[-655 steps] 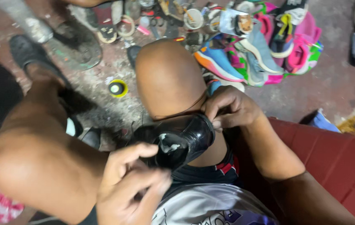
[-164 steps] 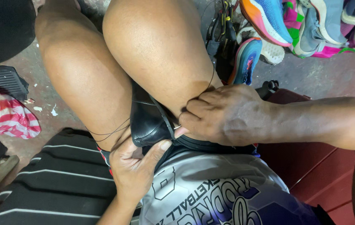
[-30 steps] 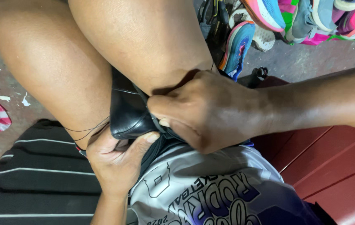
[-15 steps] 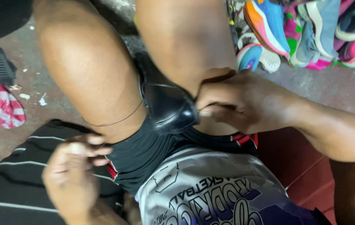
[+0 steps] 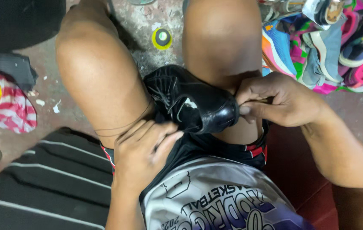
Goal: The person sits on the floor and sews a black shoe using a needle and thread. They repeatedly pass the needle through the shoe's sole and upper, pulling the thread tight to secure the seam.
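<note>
While the black shoe (image 5: pixel 190 102) lies across the lap, toe pointing right, the right hand (image 5: pixel 281 102) pinches its toe and the left hand (image 5: pixel 141 149) grips its heel end.

1 black shoe (image 5: pixel 192 102), 2 hands, 1 yellow tin (image 5: pixel 162 38)

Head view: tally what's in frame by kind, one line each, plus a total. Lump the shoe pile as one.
Black leather shoe, between the knees, touched by left hand and right hand: 1
Pile of colourful sneakers, individual pairs too tangled to count: 1
Small yellow round tin on the floor: 1
Red-and-white striped cloth: 1
Black striped fabric: 1
Total: 5
</note>
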